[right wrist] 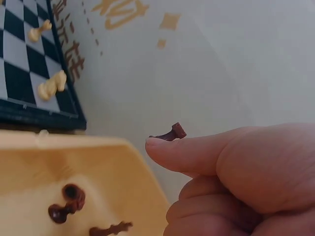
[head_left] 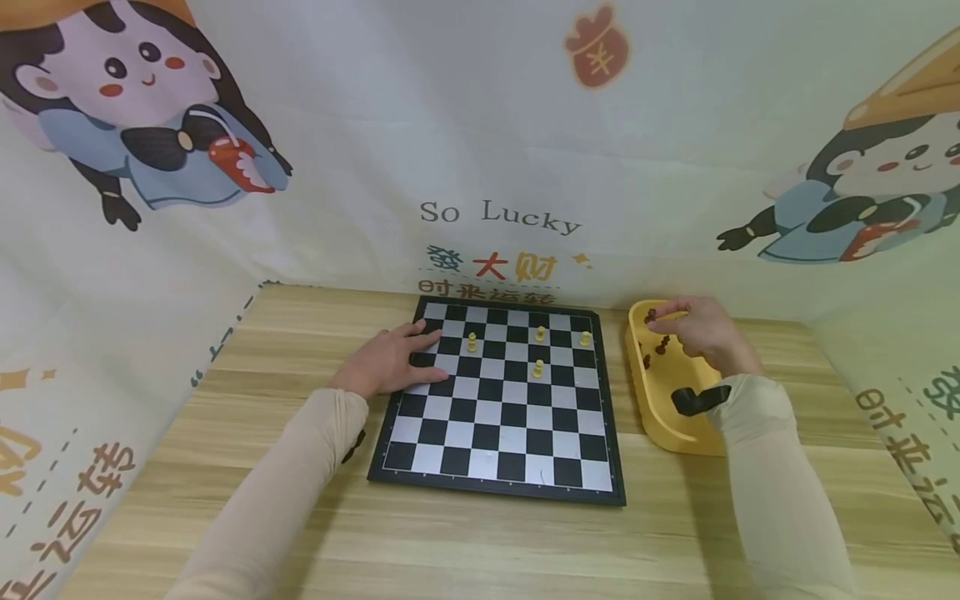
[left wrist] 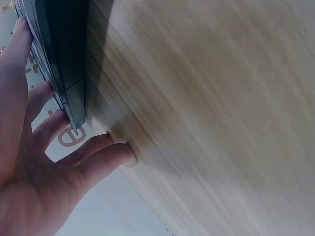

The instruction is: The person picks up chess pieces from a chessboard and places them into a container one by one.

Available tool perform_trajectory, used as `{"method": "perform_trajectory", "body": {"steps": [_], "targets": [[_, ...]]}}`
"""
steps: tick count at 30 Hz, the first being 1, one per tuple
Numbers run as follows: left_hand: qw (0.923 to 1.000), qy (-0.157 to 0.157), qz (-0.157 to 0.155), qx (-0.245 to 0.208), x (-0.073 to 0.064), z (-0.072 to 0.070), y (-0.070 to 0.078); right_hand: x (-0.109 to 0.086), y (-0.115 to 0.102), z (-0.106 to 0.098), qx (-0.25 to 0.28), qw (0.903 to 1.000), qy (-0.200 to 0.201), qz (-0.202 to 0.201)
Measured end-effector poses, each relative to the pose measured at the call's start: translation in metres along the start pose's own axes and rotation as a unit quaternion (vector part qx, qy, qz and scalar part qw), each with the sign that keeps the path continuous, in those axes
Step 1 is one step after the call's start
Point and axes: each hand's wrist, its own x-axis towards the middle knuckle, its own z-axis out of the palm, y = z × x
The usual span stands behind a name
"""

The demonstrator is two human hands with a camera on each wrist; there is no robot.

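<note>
A black-and-white chessboard (head_left: 495, 414) lies on the table with several cream chess pieces, among them a knight (right wrist: 51, 86), on its far half. My left hand (head_left: 390, 360) rests at the board's left edge, fingers spread and reaching over the border squares. Over the far end of a yellow tray (head_left: 660, 425), my right hand (head_left: 708, 333) pinches a dark brown chess piece (right wrist: 174, 132) between thumb and finger. The thumb hides much of that piece; a blocky end sticks out. Below it in the tray lie more dark brown pieces (right wrist: 68, 202).
The wood-grain table (head_left: 480, 550) runs back to a printed cloth (head_left: 495, 150) hanging behind and along both sides. The tray stands just right of the board, with a narrow strip of table between them. A black strap (head_left: 697, 400) shows at the right wrist.
</note>
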Motion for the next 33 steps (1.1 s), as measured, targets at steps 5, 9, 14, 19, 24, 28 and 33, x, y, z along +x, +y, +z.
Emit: {"method": "perform_trajectory", "body": {"steps": [5,9,14,19,24,28,33], "targets": [[1.0000,-0.001,0.001,0.000,0.001,0.001,0.001,0.006,0.014,0.002,0.011,0.9998,-0.006,0.013],[1.0000,-0.004,0.004,0.001,0.001,0.002,0.001,0.011,0.023,0.003,0.009,0.9995,-0.015,0.028],[1.0000,0.004,-0.005,-0.004,0.000,0.001,0.000,0.015,0.026,0.004,0.014,0.9992,-0.023,0.030],[0.9999,0.009,-0.002,-0.006,0.000,0.001,0.001,0.016,0.028,0.005,0.013,0.9991,-0.024,0.032],[1.0000,0.001,0.001,-0.001,0.001,0.001,0.002,0.018,0.034,0.005,0.017,0.9983,-0.040,0.040],[1.0000,0.002,-0.005,0.001,0.000,0.001,0.001,0.020,0.036,0.007,0.029,0.9972,-0.052,0.045],[1.0000,0.007,-0.006,-0.002,-0.001,0.001,0.000,0.023,0.037,0.009,0.030,0.9970,-0.050,0.051]]}}
